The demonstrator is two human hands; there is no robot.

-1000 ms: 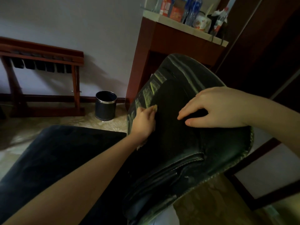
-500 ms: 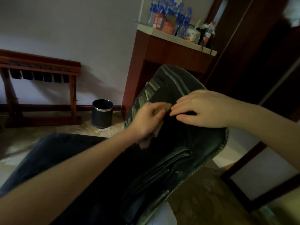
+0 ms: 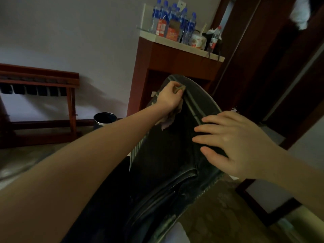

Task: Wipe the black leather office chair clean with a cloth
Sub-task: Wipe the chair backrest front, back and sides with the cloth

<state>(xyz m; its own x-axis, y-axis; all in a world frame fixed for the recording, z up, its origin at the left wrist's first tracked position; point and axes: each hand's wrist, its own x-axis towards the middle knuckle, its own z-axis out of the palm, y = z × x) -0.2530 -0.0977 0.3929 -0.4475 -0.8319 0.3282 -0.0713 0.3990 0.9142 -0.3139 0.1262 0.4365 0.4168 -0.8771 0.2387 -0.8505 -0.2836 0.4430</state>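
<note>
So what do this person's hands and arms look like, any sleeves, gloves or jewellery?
Nothing worn shows. The left hand and the right hand have no gloves, and no ring, watch or bracelet is visible. No sleeve appears on either arm up to the picture's edge.

glossy leather chair [image 3: 166, 160], crumpled cloth [image 3: 169, 120]

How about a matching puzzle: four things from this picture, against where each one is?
Things
1. cloth
2. right hand
3. bin
4. water bottles

Places
A. on top of the wooden cabinet
B. on the floor left of the cabinet
C. gripped in the left hand, near the chair back's top
D. resting flat on the chair back

Pairs: 1-C, 2-D, 3-B, 4-A
</note>
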